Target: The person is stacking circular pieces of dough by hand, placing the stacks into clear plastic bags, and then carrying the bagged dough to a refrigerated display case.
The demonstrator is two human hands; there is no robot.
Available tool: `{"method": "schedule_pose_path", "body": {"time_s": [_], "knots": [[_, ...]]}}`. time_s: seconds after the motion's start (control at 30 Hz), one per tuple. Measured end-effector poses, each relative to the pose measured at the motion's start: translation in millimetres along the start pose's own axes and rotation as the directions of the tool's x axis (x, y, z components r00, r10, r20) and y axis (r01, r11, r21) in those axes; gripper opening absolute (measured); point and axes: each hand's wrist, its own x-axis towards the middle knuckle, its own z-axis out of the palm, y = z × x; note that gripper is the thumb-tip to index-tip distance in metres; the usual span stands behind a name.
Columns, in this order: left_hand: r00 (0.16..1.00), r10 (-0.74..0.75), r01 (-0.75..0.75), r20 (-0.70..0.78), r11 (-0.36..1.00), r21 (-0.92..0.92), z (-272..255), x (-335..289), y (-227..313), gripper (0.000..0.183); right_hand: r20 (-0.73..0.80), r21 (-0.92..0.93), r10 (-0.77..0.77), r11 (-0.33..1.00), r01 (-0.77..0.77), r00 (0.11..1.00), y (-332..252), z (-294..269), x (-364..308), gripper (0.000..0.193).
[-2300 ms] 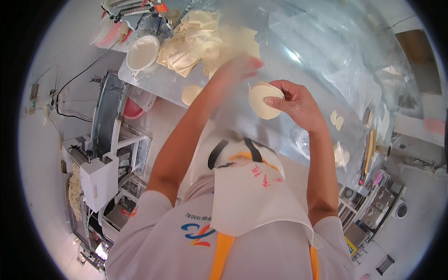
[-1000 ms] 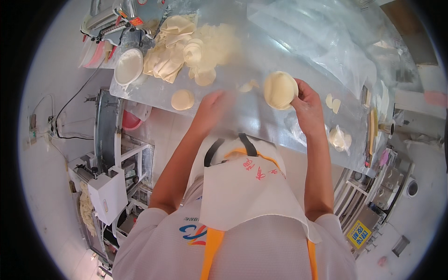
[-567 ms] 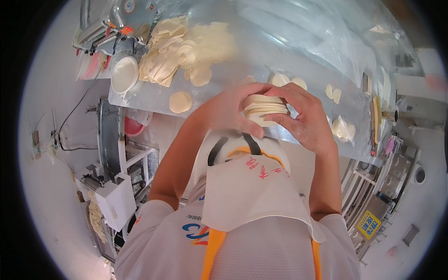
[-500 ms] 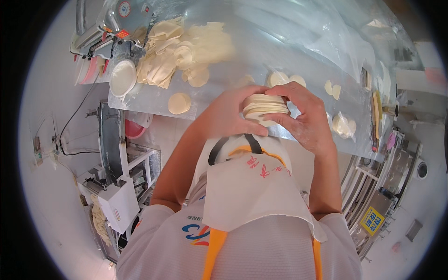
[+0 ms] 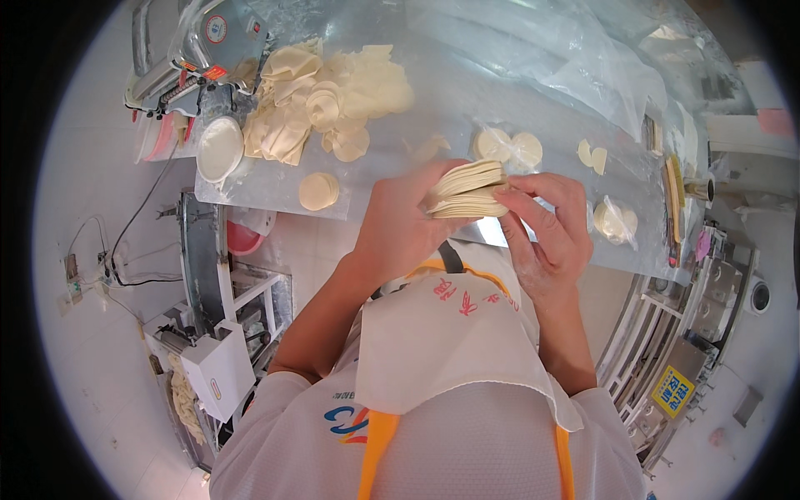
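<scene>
A thick stack of round, pale dough wrappers (image 5: 468,192) is held in front of my chest, over the near edge of the table. My left hand (image 5: 402,212) wraps round its left side. At the right side, the fingertips of my right hand (image 5: 550,221) pinch the wrappers' edges, and a gap parts the upper layers from the lower ones there. On the table just beyond lie bagged round wrappers (image 5: 508,148). A small pile of wrappers (image 5: 318,192) rests near the table edge to the left.
A heap of dough sheets and offcuts (image 5: 287,117) spreads over the table (image 5: 375,171) at the left, beside a white bowl (image 5: 221,150). A machine (image 5: 212,42) stands behind. On the right lie two dough pieces (image 5: 592,156), another bagged stack (image 5: 615,223) and sticks (image 5: 673,200).
My right hand has shifted from spanning the stack's top to pinching its right edge. The stack has tilted, and its layers now fan apart on the right.
</scene>
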Motion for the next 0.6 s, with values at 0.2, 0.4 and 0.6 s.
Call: {"method": "schedule_pose_path", "body": {"time_s": [0.2,0.4,0.6], "knots": [[0.998,-0.058,0.057,-0.011,0.996,-0.071,3,-6,-7,0.052,0.012,-0.041,-0.04,0.998,0.041,0.999,-12,-5,-12,0.039],[0.99,-0.139,0.138,0.001,0.984,-0.112,3,-8,1,0.05,-0.026,-0.076,-0.078,0.994,0.076,0.997,-18,-3,-21,0.039],[0.987,-0.16,0.159,-0.022,0.985,-0.06,3,-12,4,0.048,-0.032,-0.052,-0.053,0.997,0.051,0.998,-21,-2,-17,0.039]]}}
